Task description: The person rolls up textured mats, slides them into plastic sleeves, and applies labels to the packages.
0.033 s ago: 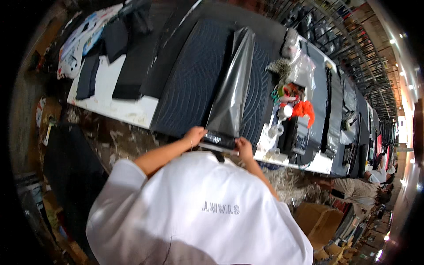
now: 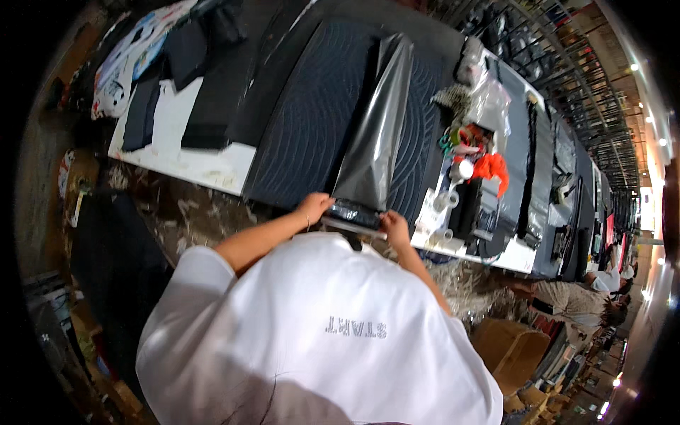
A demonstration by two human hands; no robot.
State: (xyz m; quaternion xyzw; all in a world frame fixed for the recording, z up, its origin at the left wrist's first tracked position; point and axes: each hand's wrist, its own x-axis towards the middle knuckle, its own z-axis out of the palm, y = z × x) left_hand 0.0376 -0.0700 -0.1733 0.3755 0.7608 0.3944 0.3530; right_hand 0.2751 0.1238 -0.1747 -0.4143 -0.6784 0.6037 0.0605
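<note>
A long, glossy black plastic sleeve [image 2: 373, 134] stretches away from me over a dark fabric panel with curved quilted lines [image 2: 319, 113]. Its near end is turned into a folded, shiny band at the table's edge. My left hand [image 2: 315, 206] grips the left corner of that band, fingers closed. At the right corner, my right hand [image 2: 394, 227] pinches the plastic, its fingers closed too. Whether anything lies inside the sleeve I cannot tell.
Right of the panel lie white tape rolls [image 2: 446, 201], a bright orange cloth [image 2: 491, 170] and clear plastic [image 2: 490, 110]. Dark fabric pieces [image 2: 205, 113] cover the white tabletop [image 2: 219, 167] at left. A cardboard box [image 2: 510, 350] stands at lower right; another person [image 2: 570, 301] is beyond.
The view has shifted slightly, so the table sits a little higher in it. Both hands keep hold of the folded end of the plastic sleeve.
</note>
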